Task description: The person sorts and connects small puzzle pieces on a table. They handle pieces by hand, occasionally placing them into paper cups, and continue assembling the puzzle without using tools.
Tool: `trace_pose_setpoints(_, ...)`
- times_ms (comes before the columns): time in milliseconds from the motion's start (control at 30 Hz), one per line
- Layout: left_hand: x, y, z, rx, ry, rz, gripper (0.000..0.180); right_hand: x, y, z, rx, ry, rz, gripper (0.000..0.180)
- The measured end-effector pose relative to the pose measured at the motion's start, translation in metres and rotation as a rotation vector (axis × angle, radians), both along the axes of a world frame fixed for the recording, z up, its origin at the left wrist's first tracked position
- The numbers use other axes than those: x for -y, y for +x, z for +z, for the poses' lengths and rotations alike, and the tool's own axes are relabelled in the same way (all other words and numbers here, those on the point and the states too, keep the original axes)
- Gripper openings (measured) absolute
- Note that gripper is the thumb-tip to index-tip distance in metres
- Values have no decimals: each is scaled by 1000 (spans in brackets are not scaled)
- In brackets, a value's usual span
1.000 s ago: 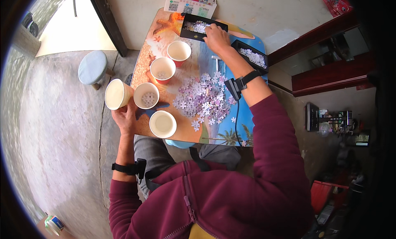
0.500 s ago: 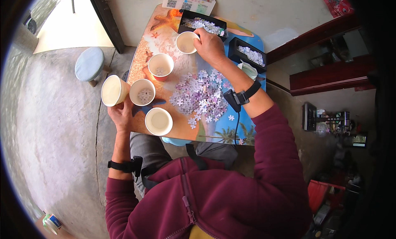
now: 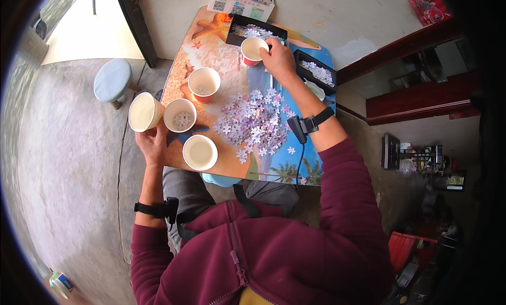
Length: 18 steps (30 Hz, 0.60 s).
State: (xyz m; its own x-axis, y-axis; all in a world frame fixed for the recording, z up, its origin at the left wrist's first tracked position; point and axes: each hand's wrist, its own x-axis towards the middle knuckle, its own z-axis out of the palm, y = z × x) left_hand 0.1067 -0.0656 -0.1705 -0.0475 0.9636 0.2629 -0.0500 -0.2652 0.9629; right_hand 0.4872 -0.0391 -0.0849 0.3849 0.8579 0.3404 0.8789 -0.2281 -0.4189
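Note:
My right hand [image 3: 279, 58] is closed on the rim of a red-and-white paper cup [image 3: 253, 51] at the far side of the table, near a black box. My left hand [image 3: 152, 143] grips another paper cup [image 3: 146, 112] at the table's left edge, its mouth tilted toward me. Between my arms stand several more cups: one with a few puzzle pieces [image 3: 204, 84], one with a small heap of pieces inside [image 3: 180, 115], and a nearer cup [image 3: 200, 153] that looks bare inside. Right of them lies a loose pile of pale purple jigsaw pieces [image 3: 253, 120].
Two black boxes hold more pieces, one at the back [image 3: 232, 35] and one at the right [image 3: 322, 84]. A card stand [image 3: 241, 3] leans at the table's far edge. A round blue stool [image 3: 113, 80] stands on the floor at left.
My right hand has moved its cup to the right, and the cup's red side now shows. My left hand stays at its cup. The whole view has shifted slightly.

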Motion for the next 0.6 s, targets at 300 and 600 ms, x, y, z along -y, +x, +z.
trace_pose_setpoints(300,-1,2,-1,71,-16,-38,38,16,-21,40,234,14,-17,43)
trace_pose_setpoints(600,-3,1,-3,35,-18,-39,42,7,-98,13,-346,-219,328,34)
